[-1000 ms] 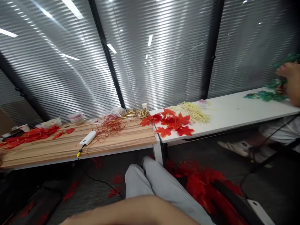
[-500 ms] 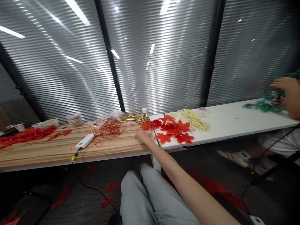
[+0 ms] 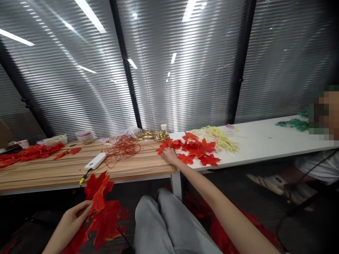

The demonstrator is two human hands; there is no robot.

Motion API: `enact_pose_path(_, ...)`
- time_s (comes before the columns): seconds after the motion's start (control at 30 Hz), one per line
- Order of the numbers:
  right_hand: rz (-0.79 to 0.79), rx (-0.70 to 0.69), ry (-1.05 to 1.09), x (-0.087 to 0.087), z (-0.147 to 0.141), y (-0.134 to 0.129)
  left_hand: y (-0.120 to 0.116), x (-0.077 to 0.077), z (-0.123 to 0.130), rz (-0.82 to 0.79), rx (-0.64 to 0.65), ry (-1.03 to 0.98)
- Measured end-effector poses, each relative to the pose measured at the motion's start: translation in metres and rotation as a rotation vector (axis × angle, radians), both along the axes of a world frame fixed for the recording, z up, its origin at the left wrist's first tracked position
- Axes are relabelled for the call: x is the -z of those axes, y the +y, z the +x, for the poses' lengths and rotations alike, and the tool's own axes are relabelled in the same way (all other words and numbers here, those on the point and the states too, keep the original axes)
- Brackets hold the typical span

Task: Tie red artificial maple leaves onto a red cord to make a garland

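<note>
Low at the left, my left hand [image 3: 75,218] is closed, thumb against fingers, on a bunch of red artificial maple leaves [image 3: 102,211] hanging over the floor beside my knees. My right hand [image 3: 170,155] reaches across to the seam between the two tables. Its fingers are drawn together on the near edge of a red maple leaf [image 3: 167,144]; the fingertips are partly hidden. More red maple leaves [image 3: 197,148] lie in a loose pile just right of that hand, on the white table. A tangle of thin red cord [image 3: 122,150] rests to its left.
A white power bank [image 3: 95,161] with a cable sits on the wooden table [image 3: 58,173]. Gold foil packets [image 3: 161,135], a paper cup [image 3: 164,127] and pale yellow strips [image 3: 221,138] stand behind. Another person sits at the right by green tinsel [image 3: 293,124]. Red leaves lie on the floor.
My left hand has come into view at the lower left with the bunch of red maple leaves. My right hand has moved slightly right, onto the leaf at the pile's edge.
</note>
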State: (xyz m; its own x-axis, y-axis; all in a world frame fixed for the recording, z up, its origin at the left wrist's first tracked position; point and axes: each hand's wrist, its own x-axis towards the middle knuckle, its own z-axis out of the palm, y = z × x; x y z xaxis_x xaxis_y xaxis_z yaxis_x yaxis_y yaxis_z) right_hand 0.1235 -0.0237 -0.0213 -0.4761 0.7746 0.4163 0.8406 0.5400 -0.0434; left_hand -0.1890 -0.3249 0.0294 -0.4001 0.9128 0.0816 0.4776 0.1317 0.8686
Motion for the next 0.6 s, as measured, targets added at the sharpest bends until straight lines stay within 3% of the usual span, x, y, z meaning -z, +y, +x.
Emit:
enact_pose_path(0.1,0.092,-0.091,0.022,0.000,0.009,-0.014,0.015,-0.003,0.025,-0.002,0.081,-0.120)
enact_pose_path(0.3,0.156,-0.316,0.003,0.006,0.055,-0.041,0.016,-0.015,0.067,0.012,0.103,-0.190)
enact_pose_path(0.47,0.131,-0.402,-0.049,0.010,0.092,-0.055,0.018,-0.017,0.076,0.019,0.132,-0.213)
enact_pose_path(0.6,0.100,-0.383,-0.014,0.007,0.097,-0.060,0.026,-0.012,0.075,-0.016,0.201,-0.234)
